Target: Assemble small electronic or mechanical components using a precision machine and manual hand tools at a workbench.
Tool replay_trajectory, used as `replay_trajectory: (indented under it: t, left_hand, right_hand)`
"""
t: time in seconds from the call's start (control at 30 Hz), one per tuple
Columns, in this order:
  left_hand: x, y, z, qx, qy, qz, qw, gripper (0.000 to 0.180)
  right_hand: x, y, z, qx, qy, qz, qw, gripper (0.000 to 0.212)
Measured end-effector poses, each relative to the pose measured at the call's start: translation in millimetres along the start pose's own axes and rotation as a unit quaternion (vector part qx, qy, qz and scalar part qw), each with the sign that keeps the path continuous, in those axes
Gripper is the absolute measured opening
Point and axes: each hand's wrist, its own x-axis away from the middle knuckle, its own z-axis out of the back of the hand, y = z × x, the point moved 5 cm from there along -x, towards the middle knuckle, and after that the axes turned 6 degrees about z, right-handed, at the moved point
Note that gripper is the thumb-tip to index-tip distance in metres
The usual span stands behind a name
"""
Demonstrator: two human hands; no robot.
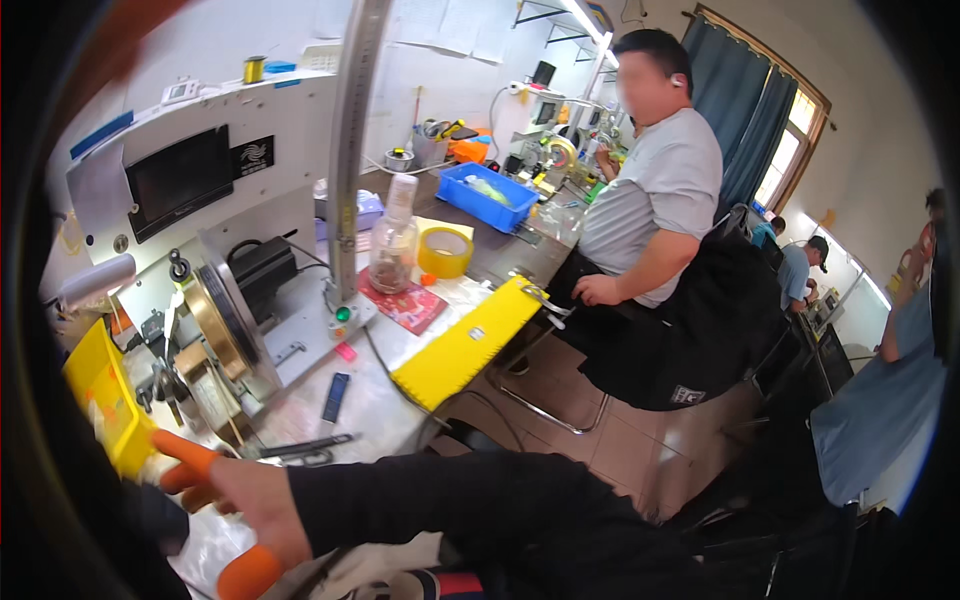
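My right hand [255, 505], in a black sleeve, reaches across the lower left with its fingers spread and holds nothing visible. Orange finger covers sit on its thumb and at least one finger. Just beyond it stand a yellow bin [105, 400] and a bench machine with a brass-coloured wheel [215, 325]. Dark slim tools [305, 447] lie on the bench close to the wrist. A blurred skin-toned shape at the upper left corner seems to be my left hand [115, 50], very near the camera; its fingers cannot be made out.
A metal column [350, 170] rises from the bench. Around it are a clear bottle [394, 250], yellow tape roll [445, 252], red mat [405, 303] and yellow board [468, 345]. Farther back are a blue bin [487, 198] and a person in a grey shirt [655, 190]; others work at right.
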Motion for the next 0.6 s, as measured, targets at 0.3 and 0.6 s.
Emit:
replay_trajectory:
  t: [0.3,0.6]
  left_hand:
    - [-51,264,-171,-0.290,-0.037,-0.247,0.924,0.026]
    - [-38,365,-278,-0.261,-0.067,-0.313,0.911,0.023]
  right_hand:
    - [152,-124,48,-0.161,0.212,0.248,0.931,0.042]
    - [226,-124,108,-0.384,0.376,0.267,0.800,0.020]
